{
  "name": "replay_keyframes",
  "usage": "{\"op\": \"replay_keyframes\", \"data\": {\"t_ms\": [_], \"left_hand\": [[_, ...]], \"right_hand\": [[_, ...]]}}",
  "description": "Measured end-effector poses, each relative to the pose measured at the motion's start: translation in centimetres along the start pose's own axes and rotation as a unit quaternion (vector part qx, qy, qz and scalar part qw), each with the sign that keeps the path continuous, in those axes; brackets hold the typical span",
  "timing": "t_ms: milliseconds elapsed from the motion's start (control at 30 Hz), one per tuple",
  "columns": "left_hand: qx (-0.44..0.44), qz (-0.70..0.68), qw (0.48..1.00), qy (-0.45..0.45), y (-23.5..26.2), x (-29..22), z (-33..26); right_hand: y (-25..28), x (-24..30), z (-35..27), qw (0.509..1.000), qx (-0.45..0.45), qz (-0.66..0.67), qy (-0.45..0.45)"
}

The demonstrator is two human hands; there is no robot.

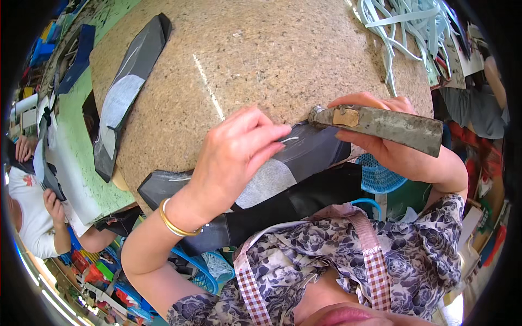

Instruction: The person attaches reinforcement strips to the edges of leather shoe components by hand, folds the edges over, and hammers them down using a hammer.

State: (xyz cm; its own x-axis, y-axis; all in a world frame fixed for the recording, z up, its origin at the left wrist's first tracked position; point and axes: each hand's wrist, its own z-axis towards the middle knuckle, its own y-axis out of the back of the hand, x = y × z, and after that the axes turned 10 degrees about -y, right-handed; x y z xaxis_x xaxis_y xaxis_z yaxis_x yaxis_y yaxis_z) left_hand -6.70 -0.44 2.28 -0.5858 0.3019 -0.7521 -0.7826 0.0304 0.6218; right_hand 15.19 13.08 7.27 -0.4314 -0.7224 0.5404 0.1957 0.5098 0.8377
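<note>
A speckled tan chipboard table [272, 49] is filling the upper middle of the view, with a faint white chalk line [208, 87] running across it, and a green-topped bench [76, 157] is lying just beside it on the left in what is looking like a crowded workshop. At the near edge of the table a long dark leather piece [310, 155] with a pale grey lining patch [266, 185] is lying flat and overhanging the edge toward the person. The left hand [231, 157] is pressing down on this piece, its fingers held together and slightly curled, the fingertips [277, 136] touching the dark surface near a small white mark; a gold bangle [174, 223] is sitting on that wrist. The right hand [391, 146] is closing around a worn grey hammer [380, 124], its fingers wrapped over the handle, and the hammer's head is resting right at the far end of the leather piece, just beside the left fingertips. A second dark leather piece [128, 87] with its own pale patch is lying well apart toward the upper left of the table. A tangle of pale green strips [402, 30] is heaped at the upper right corner. Blue plastic baskets [380, 174] are showing below the table edge, partly hidden by the leather and the person's flowered sleeve [424, 255]. At the far left another person in a white shirt [22, 212] is working at the green bench.
</note>
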Motion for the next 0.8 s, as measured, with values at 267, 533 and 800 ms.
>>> {"op": "replay_keyframes", "data": {"t_ms": [267, 533, 800], "left_hand": [[-0.002, 0.09, 0.991, -0.1, -0.4, -0.7, -0.2], [-0.005, 0.087, 0.993, -0.075, -0.4, -1.1, -0.4], [-0.004, 0.089, 0.995, -0.05, -0.4, -1.4, -1.7]], "right_hand": [[1.2, 2.6, 0.9, 0.997, 0.023, 0.021, -0.065], [0.7, 1.8, 1.7, 0.998, 0.06, 0.002, -0.011], [0.1, 2.0, 2.0, 0.99, 0.143, 0.007, 0.003]]}}
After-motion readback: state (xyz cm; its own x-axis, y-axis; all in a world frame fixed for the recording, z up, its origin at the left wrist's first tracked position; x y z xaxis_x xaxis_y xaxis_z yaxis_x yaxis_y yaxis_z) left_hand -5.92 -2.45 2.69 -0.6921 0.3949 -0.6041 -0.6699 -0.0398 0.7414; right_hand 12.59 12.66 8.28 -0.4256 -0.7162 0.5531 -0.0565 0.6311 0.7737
